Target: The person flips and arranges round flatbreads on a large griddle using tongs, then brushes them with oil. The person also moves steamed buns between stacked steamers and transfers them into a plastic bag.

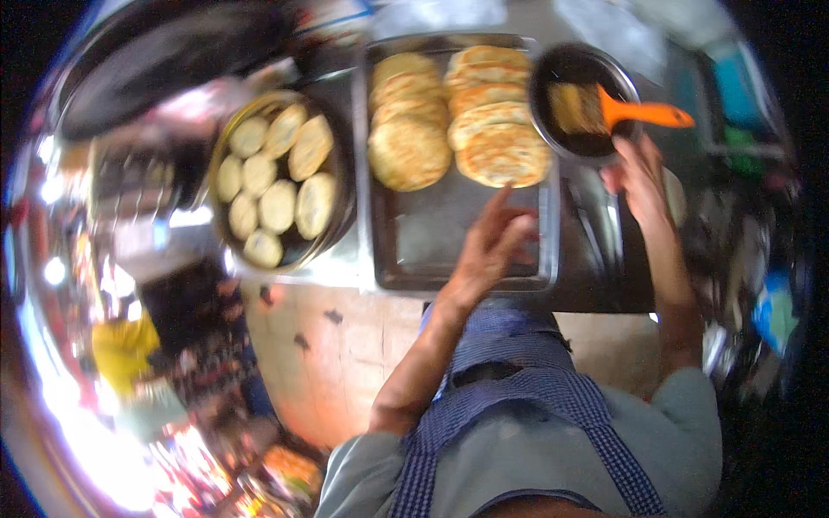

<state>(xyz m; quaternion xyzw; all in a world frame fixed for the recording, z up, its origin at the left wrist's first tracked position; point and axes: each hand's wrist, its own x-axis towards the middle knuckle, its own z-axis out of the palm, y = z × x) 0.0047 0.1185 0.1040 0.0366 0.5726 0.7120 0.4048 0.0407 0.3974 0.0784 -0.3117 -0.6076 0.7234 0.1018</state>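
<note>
A metal baking tray (447, 239) holds two overlapping rows of browned round flatbreads (409, 152). My left hand (495, 243) is over the tray's near right part, its fingers apart. The index fingertip meets the lower edge of the nearest right-hand flatbread (504, 155) in the picture; contact is unclear. To the right of the tray stands a dark round bowl (570, 61), with an orange-handled pastry brush (647, 114) laid across its rim and bristles over the inside. At the bowl's near right edge, below the handle, is my right hand (638, 171), blurred, its thumb and fingers apart.
Left of the tray, a round pan (220, 239) contains several pale, partly browned dough rounds (277, 207). A large dark round pan or lid (168, 71) is at the upper left. The steel counter (592, 259) ends just before my apron; tiled floor (337, 362) shows below.
</note>
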